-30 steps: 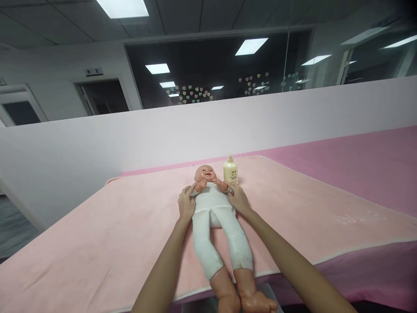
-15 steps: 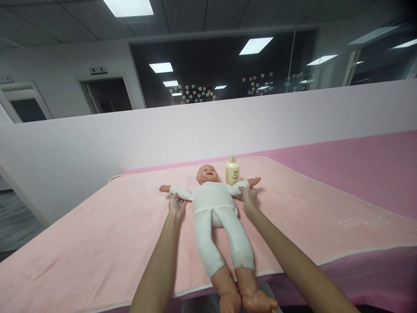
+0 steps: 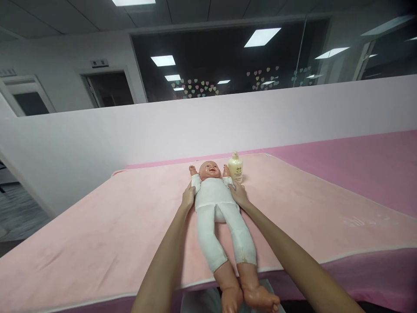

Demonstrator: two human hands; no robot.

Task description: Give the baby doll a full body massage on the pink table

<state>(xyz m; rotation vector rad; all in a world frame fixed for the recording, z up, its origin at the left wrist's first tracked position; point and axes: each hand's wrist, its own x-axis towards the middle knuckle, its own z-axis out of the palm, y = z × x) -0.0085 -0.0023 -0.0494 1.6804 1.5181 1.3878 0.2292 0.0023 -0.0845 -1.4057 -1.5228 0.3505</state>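
A baby doll (image 3: pixel 215 193) in a white cloth suit lies on its back, its bare feet toward me and over the near edge. Both its arms are bent upward beside its head. My left hand (image 3: pixel 188 195) is closed on the doll's arm at the left of its body. On the other side my right hand (image 3: pixel 239 194) grips the doll's other arm, fingers wrapped round the sleeve. Just behind that hand stands a pale yellow pump bottle (image 3: pixel 235 168), upright, close to the doll's raised hand.
A peach towel (image 3: pixel 130 226) lies under the doll on a pink padded surface (image 3: pixel 358 165). Behind rises a low white wall (image 3: pixel 182 130), with dark glass above it. The towel's near edge runs below the doll's shins.
The doll's arms have gone from stretched out sideways to bent up beside its head. Both my hands moved inward with them, still holding on. The view has shifted slightly.
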